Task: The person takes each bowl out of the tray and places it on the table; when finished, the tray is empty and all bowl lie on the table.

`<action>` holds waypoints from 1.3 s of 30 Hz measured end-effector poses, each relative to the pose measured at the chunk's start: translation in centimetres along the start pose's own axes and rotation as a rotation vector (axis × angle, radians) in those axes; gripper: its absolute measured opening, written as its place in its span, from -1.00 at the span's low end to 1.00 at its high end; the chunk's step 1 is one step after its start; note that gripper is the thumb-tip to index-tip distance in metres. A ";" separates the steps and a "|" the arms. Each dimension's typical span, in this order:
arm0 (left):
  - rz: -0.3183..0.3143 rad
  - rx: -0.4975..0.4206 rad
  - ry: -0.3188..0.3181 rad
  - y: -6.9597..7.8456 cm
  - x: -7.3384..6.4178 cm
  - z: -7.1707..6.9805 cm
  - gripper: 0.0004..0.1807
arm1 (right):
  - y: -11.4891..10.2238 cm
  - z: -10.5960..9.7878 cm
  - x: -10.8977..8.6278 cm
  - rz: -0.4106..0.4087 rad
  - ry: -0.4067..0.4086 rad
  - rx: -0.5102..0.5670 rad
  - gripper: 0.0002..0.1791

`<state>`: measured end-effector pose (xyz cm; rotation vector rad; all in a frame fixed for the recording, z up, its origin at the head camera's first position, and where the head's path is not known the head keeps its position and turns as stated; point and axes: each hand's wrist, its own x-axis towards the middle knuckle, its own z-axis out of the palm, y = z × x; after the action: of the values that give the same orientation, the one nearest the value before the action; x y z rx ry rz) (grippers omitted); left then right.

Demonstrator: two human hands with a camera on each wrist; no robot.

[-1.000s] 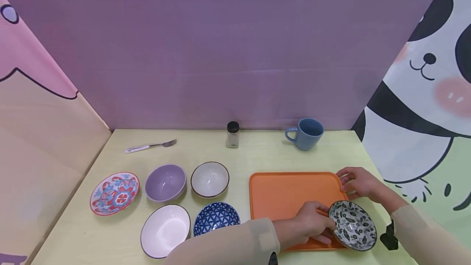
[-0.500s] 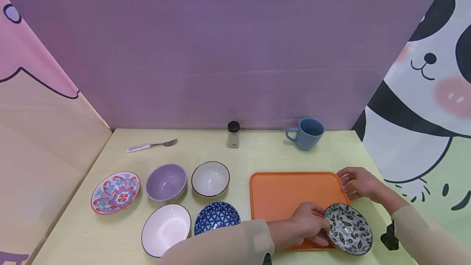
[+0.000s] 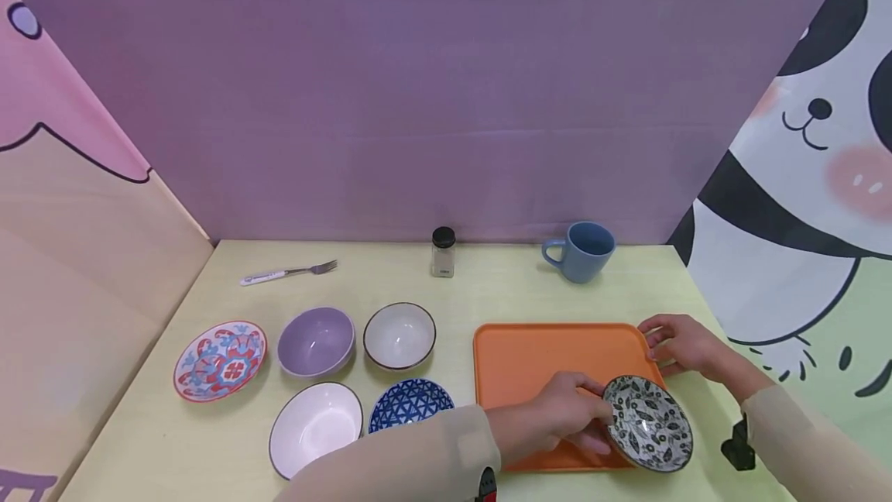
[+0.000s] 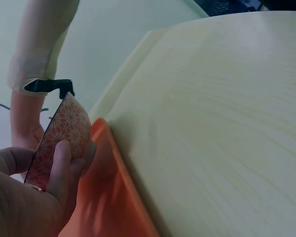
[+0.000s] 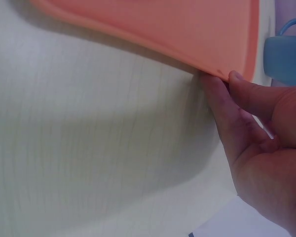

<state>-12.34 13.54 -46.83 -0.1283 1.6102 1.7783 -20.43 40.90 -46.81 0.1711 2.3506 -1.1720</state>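
A bowl with a black leaf pattern inside [image 3: 648,423] is tilted over the near right part of the orange tray [image 3: 550,359]. My left hand [image 3: 567,414] grips it by its left rim. In the left wrist view the bowl's reddish patterned outside [image 4: 69,126] shows, with the fingers against it and the thumb at the rim. At the tray's right edge, my right hand [image 3: 679,343] pinches the far corner. The right wrist view has the thumb over the tray's rim [image 5: 160,47] and a finger below it.
Left of the tray stand a blue patterned bowl [image 3: 409,403], a white bowl [image 3: 317,428], a smaller white bowl [image 3: 399,337], a purple bowl [image 3: 316,342] and a red-blue plate [image 3: 221,362]. Behind are a fork [image 3: 289,273], a black-lidded jar [image 3: 443,254] and a blue mug [image 3: 588,252].
My left hand has moved left with the leaf-patterned bowl, bringing it further over the tray. The right hand stays at the tray's edge.
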 end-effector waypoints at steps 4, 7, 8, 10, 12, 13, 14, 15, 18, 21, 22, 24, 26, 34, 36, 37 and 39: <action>0.023 -0.026 -0.032 0.7 -0.1 -1.0 -0.71 | -0.2 -0.2 0.1 0.001 0.000 0.001 -0.45; 0.030 -0.032 -0.044 1.3 -0.4 -1.6 -0.70 | -0.2 -0.3 0.2 0.004 0.000 0.000 -0.44; 0.030 -0.032 -0.045 1.4 -0.5 -1.8 -0.70 | -0.2 -0.4 0.2 0.007 0.002 -0.002 -0.44; 0.031 -0.037 -0.049 1.8 -0.8 -2.2 -0.70 | -0.1 -0.4 0.3 0.015 0.006 -0.003 -0.44; 0.036 -0.044 -0.055 2.1 -1.2 -2.7 -0.68 | 0.0 -0.4 0.3 0.013 0.006 -0.007 -0.45; 0.039 -0.046 -0.058 2.2 -1.4 -2.9 -0.68 | 0.1 -0.4 0.3 0.010 0.004 -0.009 -0.45; 0.043 -0.046 -0.066 2.4 -1.7 -3.2 -0.67 | 0.1 -0.4 0.3 0.010 0.008 -0.003 -0.45; 0.047 -0.046 -0.073 2.5 -1.9 -3.4 -0.66 | 0.2 -0.3 0.2 0.009 0.009 0.002 -0.46; 0.057 -0.044 -0.093 3.0 -2.5 -4.3 -0.64 | 0.3 -0.2 0.2 0.002 0.009 0.008 -0.46; 0.069 -0.046 -0.117 3.4 -3.0 -5.2 -0.61 | 0.2 -0.1 0.2 0.008 0.015 0.014 -0.46; 0.070 -0.042 -0.124 3.6 -3.1 -5.6 -0.60 | 0.1 -0.1 0.1 0.010 0.016 0.011 -0.46; 0.069 -0.036 -0.137 4.0 -3.5 -6.2 -0.58 | 0.0 0.0 0.0 0.016 0.019 0.009 -0.46; 0.064 -0.030 -0.148 4.4 -3.8 -6.9 -0.55 | 0.0 0.1 -0.1 0.017 0.020 0.009 -0.46; 0.070 -0.019 -0.143 5.5 -5.3 -9.3 -0.51 | 0.0 0.3 -0.3 0.012 0.018 0.031 -0.44; 0.068 -0.009 -0.142 5.7 -5.7 -9.9 -0.49 | 0.0 0.3 -0.3 0.012 0.019 0.033 -0.44; 0.068 -0.006 -0.141 5.8 -5.9 -10.2 -0.48 | 0.0 0.4 -0.2 0.015 0.020 0.033 -0.44; 0.068 -0.005 -0.133 5.9 -6.4 -10.9 -0.47 | 0.0 0.5 -0.2 0.017 0.022 0.032 -0.45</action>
<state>-15.15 1.23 -40.92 0.0422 1.5311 1.8031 -20.06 40.58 -46.95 0.2156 2.3460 -1.2066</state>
